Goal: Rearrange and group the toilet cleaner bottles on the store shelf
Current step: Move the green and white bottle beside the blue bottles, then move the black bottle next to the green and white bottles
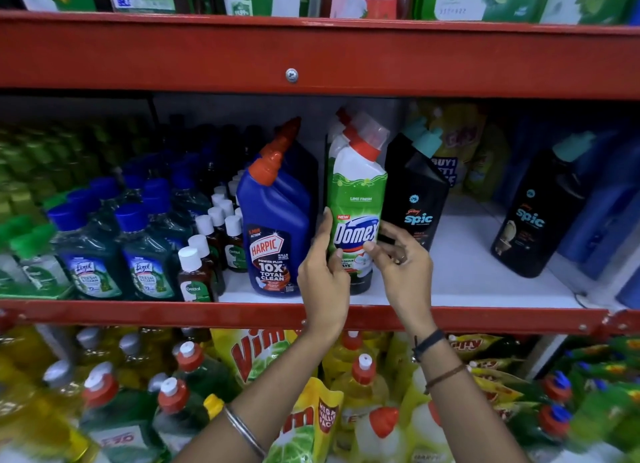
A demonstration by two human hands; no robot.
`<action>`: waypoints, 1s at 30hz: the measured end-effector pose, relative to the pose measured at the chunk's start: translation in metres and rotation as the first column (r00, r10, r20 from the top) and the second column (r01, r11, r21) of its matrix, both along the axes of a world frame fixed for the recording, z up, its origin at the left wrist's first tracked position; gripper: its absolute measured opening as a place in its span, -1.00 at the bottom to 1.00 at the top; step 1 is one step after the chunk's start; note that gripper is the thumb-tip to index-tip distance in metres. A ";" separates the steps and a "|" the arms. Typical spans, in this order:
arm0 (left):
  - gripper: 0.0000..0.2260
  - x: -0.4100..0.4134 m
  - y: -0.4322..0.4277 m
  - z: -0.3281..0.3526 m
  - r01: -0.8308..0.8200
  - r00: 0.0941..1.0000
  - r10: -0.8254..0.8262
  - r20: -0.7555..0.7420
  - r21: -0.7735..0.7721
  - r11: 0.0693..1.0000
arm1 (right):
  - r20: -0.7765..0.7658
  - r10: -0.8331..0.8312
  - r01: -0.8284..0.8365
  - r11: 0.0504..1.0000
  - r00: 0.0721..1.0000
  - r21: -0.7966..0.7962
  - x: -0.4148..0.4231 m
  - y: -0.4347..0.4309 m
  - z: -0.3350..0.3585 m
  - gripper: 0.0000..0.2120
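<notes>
Standing just left of the green-and-white plastic Domex bottle (356, 206): one blue plastic Harpic bottle (277, 227), another behind. Left hand (323, 275) cupping the Domex's left side, right hand (401, 265) pinching its label edge, likely squaring it on the white shelf (485, 282). Two Domex in file. Rightward, two black Spic bottles (415, 199), grouping unfinished.

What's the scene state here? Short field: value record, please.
setting: red-framed store shelf, white deck
left hand: on the left side of the Domex bottle
right hand: thumb on the Domex label, fingers at its right side
Domex bottle: upright, green and white, red cap; more of the same behind it
left neighbour: blue Harpic bottle
right neighbour: black Spic bottle
apart: second Spic bottle, further right, gap between
</notes>
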State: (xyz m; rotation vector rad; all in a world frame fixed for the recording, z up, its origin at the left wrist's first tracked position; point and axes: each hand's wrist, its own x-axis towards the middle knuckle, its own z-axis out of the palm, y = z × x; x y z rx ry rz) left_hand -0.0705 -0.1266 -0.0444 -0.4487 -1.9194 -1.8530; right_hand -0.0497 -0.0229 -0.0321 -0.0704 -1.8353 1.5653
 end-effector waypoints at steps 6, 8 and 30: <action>-0.39 0.010 0.009 -0.011 -0.049 0.994 0.054 -0.099 0.050 0.998 | 0.014 0.025 -0.026 0.998 1.000 0.053 0.003 0.003 -0.005 -0.62; -0.47 0.019 0.018 -0.011 -0.063 0.986 0.072 -0.150 0.067 0.996 | 0.017 0.023 -0.024 0.998 1.000 0.053 0.007 0.007 -0.008 -0.65; -0.55 -0.018 0.246 0.045 0.632 0.749 -0.570 0.338 -0.105 0.768 | 0.043 -0.514 0.500 0.848 0.857 0.174 0.033 0.224 -0.011 -0.33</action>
